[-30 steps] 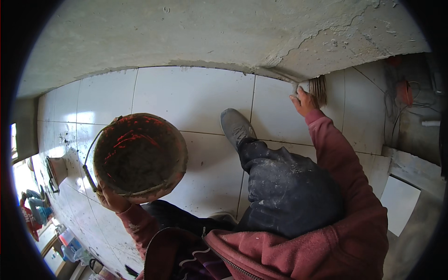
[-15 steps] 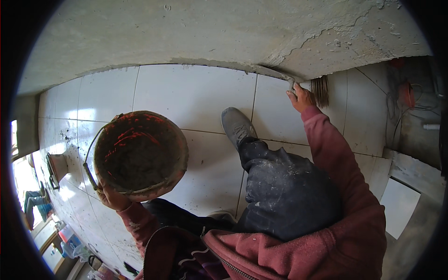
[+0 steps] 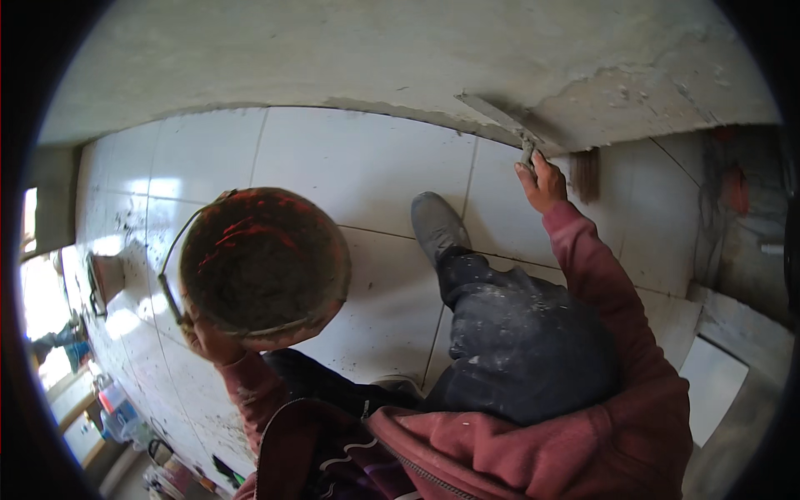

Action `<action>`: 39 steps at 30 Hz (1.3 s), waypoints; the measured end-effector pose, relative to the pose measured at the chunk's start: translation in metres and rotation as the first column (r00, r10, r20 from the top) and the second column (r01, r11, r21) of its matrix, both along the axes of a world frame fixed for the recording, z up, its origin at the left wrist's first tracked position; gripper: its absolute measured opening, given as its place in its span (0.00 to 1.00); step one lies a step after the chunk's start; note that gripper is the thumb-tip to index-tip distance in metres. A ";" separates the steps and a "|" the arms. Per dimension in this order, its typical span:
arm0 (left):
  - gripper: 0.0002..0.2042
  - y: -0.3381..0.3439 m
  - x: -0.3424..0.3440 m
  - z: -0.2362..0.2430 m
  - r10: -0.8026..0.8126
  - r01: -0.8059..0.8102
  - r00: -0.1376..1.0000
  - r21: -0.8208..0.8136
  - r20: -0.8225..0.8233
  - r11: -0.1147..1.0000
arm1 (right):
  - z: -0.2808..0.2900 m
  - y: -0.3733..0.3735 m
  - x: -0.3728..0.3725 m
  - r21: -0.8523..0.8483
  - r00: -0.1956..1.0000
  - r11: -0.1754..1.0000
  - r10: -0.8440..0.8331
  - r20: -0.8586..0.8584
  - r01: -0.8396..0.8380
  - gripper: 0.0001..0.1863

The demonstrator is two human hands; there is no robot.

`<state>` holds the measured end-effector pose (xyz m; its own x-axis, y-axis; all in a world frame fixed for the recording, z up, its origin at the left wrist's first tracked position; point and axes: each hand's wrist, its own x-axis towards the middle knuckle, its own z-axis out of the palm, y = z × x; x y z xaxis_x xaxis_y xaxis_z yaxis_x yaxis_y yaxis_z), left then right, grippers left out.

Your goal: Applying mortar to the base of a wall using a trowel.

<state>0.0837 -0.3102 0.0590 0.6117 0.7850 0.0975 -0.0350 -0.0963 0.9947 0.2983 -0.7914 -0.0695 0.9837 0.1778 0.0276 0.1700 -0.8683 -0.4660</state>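
My left hand is closed on the bucket, at the lower left of its rim where the wire handle joins it; dark grey muck lies inside, with red showing on the inner wall. My right hand grips the handle of a mud-caked trowel, its long blade angled up and left at the foot of the plastered wall. A straw-bristled brush stands at the wall's base just right of that hand, partly blurred.
White floor tiles run beneath my grey shoe. A second bucket and assorted bottles are at the left. At the right are cables with an orange object, a concrete ledge and a loose white tile.
The trowel has come up from beside the brush, its blade now showing higher against the wall. The bucket in my left hand appears slightly up and to the right as the view shifts.
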 end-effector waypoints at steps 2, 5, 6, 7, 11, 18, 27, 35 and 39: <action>0.16 0.002 -0.004 -0.012 -0.091 0.085 0.993 0.074 0.079 0.994 | 0.020 0.036 -0.004 0.066 0.990 0.992 0.112 -0.082 -0.107 0.23; 0.09 -0.028 0.017 -0.014 0.047 -0.054 0.995 0.085 0.087 0.995 | 0.037 0.085 -0.007 0.146 0.894 0.907 0.416 -0.169 -0.394 0.21; 0.08 -0.035 0.017 -0.011 -0.030 0.030 0.998 0.005 0.048 1.000 | 0.044 0.108 -0.009 0.145 0.822 0.904 0.427 -0.376 -0.403 0.20; 0.07 -0.028 0.007 -0.018 -0.028 0.026 0.999 0.043 0.043 0.999 | 0.039 0.133 -0.013 0.236 0.734 0.829 0.558 -0.388 -0.506 0.20; 0.09 -0.064 0.008 -0.007 -0.008 0.001 0.997 0.081 0.080 0.997 | 0.042 0.210 -0.037 0.348 0.501 0.624 0.776 -0.383 -0.699 0.21; 0.14 -0.087 0.007 -0.014 0.010 -0.009 1.000 0.184 -0.005 0.983 | 0.025 0.250 -0.062 0.337 0.308 0.678 0.644 -0.700 -0.653 0.20; 0.12 -0.097 0.008 -0.015 0.046 -0.023 0.995 0.251 -0.086 0.968 | 0.010 0.247 -0.065 0.102 0.632 0.712 0.672 -0.386 -0.695 0.19; 0.10 -0.070 0.015 -0.003 0.013 -0.017 0.993 0.038 0.121 0.999 | 0.012 0.172 -0.045 0.199 0.741 0.723 0.671 0.025 -0.662 0.17; 0.11 -0.056 0.021 -0.013 -0.037 0.033 0.993 0.031 0.114 0.999 | 0.003 0.117 -0.048 0.071 0.807 0.822 0.568 -0.164 -0.565 0.20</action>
